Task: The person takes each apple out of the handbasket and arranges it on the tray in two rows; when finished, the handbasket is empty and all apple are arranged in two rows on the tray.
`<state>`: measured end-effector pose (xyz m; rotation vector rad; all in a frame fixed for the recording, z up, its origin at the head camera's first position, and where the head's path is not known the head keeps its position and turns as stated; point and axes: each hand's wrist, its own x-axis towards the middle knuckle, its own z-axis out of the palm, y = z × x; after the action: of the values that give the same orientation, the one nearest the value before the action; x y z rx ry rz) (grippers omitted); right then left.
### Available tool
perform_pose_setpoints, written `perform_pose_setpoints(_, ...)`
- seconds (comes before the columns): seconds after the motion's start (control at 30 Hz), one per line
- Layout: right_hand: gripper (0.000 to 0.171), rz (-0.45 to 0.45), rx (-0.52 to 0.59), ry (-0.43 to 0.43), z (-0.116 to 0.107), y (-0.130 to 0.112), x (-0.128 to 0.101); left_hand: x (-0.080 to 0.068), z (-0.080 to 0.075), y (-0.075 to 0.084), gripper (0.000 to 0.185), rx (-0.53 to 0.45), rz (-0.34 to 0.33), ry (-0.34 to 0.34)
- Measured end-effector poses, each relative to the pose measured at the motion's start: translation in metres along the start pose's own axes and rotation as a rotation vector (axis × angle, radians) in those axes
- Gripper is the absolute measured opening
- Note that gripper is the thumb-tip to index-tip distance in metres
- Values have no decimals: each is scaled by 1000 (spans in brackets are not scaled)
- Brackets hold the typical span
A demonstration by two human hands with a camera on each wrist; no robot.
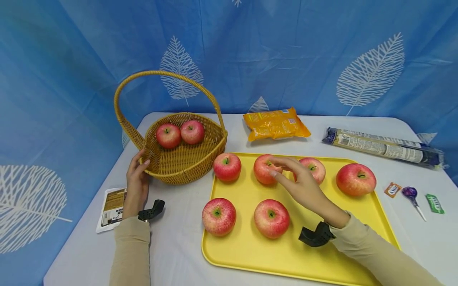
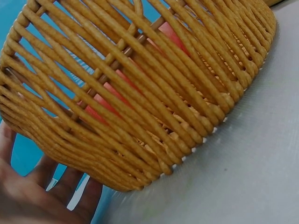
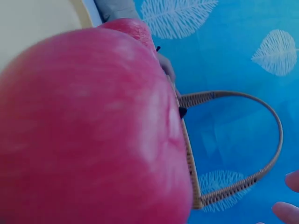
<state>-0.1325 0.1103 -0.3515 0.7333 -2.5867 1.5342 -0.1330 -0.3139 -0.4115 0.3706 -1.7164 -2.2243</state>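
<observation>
A wicker basket with a tall arched handle stands at the back left, two red apples inside it. At its left end my left hand grips the rim; in the left wrist view the fingers reach along the woven edge. Over the yellow tray my right hand hovers, thumb and fingers spread beside a back-row apple. Other apples, such as a front-left one, lie spread on the tray. An apple fills much of the right wrist view, apart from the fingertips.
Behind the tray lies an orange snack bag, with long plastic-wrapped packs to its right. A lollipop and small wrapped candies are at the right. A brown-and-white packet lies beside the left forearm. A blue curtain hangs behind.
</observation>
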Motion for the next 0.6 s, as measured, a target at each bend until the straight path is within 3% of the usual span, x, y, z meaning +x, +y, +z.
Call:
perform_pose_setpoints(0.4, 46, 26, 40, -184, 19, -21, 31, 1, 1, 0, 46, -1, 5, -1)
perform_pose_setpoints(0.6, 42, 22, 71, -196, 38, -27, 51, 0, 0, 1, 46, 2, 4, -6)
